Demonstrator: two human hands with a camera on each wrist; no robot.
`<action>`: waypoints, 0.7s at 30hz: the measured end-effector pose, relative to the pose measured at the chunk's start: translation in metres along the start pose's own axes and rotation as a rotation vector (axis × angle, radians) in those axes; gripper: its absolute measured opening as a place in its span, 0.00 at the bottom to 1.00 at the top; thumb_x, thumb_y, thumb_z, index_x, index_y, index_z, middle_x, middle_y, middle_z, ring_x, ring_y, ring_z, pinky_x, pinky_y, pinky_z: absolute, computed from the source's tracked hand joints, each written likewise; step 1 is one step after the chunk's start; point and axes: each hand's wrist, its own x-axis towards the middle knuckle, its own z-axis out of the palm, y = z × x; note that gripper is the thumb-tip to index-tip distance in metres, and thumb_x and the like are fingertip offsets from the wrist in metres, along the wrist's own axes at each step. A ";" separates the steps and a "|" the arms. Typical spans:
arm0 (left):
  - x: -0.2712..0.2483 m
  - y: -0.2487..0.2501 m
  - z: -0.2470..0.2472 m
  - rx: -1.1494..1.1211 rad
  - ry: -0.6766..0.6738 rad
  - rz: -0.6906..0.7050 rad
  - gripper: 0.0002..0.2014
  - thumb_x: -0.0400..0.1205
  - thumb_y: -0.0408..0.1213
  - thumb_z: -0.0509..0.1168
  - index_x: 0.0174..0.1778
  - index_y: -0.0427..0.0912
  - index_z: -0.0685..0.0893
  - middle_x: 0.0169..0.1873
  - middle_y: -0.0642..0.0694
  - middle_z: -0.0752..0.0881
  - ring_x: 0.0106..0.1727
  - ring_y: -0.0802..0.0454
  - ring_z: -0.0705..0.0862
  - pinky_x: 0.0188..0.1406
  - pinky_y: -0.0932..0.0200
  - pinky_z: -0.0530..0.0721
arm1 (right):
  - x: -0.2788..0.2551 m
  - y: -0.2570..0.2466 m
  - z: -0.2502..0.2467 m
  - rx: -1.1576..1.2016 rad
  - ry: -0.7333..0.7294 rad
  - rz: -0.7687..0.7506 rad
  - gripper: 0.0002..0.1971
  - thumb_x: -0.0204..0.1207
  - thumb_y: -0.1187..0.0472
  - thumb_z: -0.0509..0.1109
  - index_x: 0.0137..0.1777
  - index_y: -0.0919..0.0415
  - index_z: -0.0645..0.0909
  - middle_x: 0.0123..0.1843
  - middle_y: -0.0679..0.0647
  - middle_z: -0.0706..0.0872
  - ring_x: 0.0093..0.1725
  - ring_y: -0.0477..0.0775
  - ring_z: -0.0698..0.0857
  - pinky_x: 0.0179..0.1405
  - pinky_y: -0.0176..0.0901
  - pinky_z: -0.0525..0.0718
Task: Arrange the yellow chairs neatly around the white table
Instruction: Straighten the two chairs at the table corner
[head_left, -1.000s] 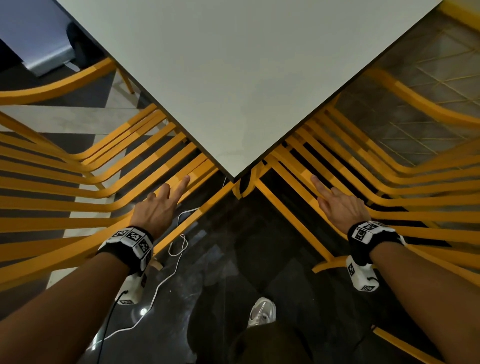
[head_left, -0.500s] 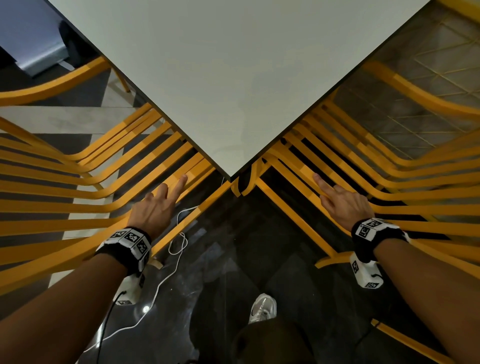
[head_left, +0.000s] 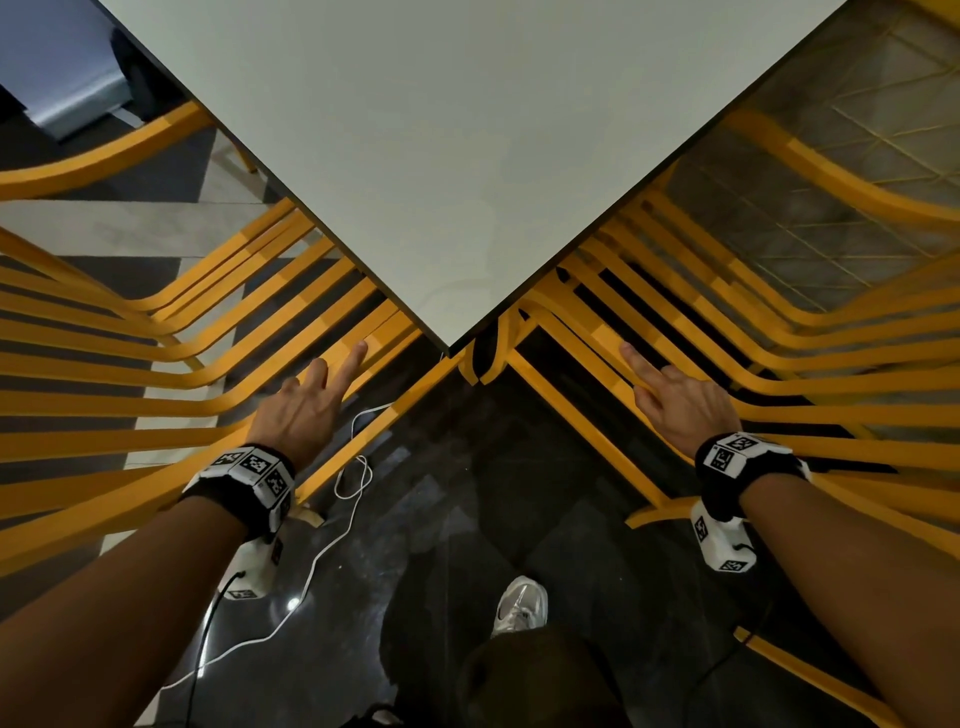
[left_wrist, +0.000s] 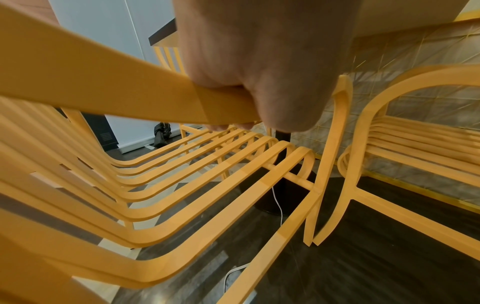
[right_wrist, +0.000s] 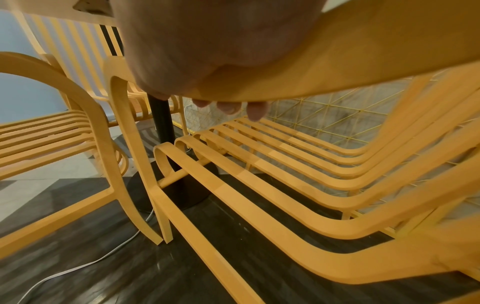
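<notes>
Under both hands' fingers (head_left: 358, 353), chair armrests (head_left: 156, 483)

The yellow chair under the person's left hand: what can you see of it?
The left yellow chair is built of curved, matte yellow slats with gaps between them. It stands upright on the dark floor, its seat front tucked under the white table. The left hand grips its armrest, and its front leg almost meets the neighbouring chair's.
</notes>
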 end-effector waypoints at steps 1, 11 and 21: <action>0.000 0.000 0.001 -0.001 0.003 0.001 0.48 0.80 0.30 0.60 0.79 0.57 0.28 0.50 0.35 0.75 0.30 0.45 0.74 0.18 0.55 0.75 | 0.000 0.000 0.000 -0.001 0.005 -0.005 0.34 0.80 0.52 0.60 0.81 0.41 0.46 0.38 0.61 0.81 0.20 0.54 0.73 0.18 0.43 0.71; -0.005 0.018 -0.004 -0.010 -0.011 -0.119 0.46 0.80 0.37 0.62 0.81 0.56 0.34 0.65 0.33 0.72 0.59 0.32 0.78 0.50 0.32 0.84 | -0.004 -0.007 -0.004 -0.030 -0.025 0.035 0.35 0.81 0.51 0.59 0.81 0.40 0.41 0.46 0.60 0.80 0.23 0.50 0.72 0.18 0.40 0.65; -0.035 0.052 -0.027 -0.018 -0.291 -0.128 0.42 0.84 0.50 0.60 0.82 0.41 0.38 0.82 0.32 0.35 0.82 0.30 0.37 0.80 0.30 0.47 | -0.012 -0.064 -0.037 -0.065 -0.378 0.260 0.49 0.74 0.47 0.69 0.81 0.52 0.34 0.83 0.68 0.44 0.79 0.74 0.54 0.73 0.73 0.64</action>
